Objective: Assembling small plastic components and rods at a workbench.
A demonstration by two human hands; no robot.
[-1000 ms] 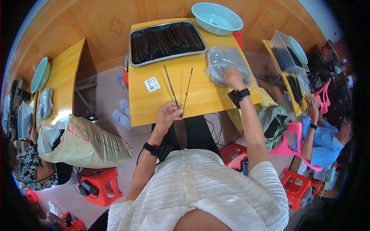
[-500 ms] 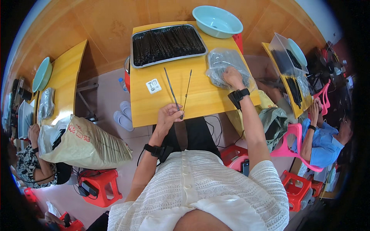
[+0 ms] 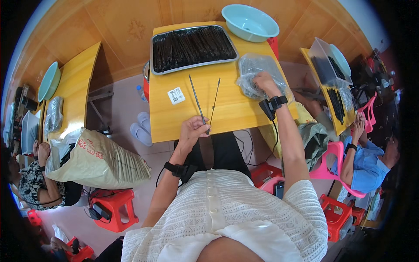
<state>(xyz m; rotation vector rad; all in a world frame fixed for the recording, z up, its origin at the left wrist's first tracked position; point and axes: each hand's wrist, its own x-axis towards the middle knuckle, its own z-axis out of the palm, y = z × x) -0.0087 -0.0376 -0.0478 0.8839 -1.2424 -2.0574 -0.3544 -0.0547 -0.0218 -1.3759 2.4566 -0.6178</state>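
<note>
While left hand [image 3: 193, 131] pinches rods [image 3: 197, 94], right hand [image 3: 266, 83] at bag [image 3: 257, 63], grip unclear; sticks [image 3: 192, 48] fill tray [image 3: 196, 67].

The bag [image 3: 257, 63] looks crinkled, shiny plastic, the tabletop [image 3: 244, 114] smooth, glossy wood.

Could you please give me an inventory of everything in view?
tables: three, yellow, centre and sides
tray: one, silver, centre table
sticks: many, black, in tray
basins: three, turquoise, one per table
plastic bag: one, clear, centre table
card: one, white, centre table
rods: two, dark, in left hand
slippers: two, pale, floor
sack: one, beige, lower left
stools: several, red, floor
co-workers: two, patterned and blue tops, sides
left hand: one, bare, holding rods
right hand: one, bare, at bag
</note>
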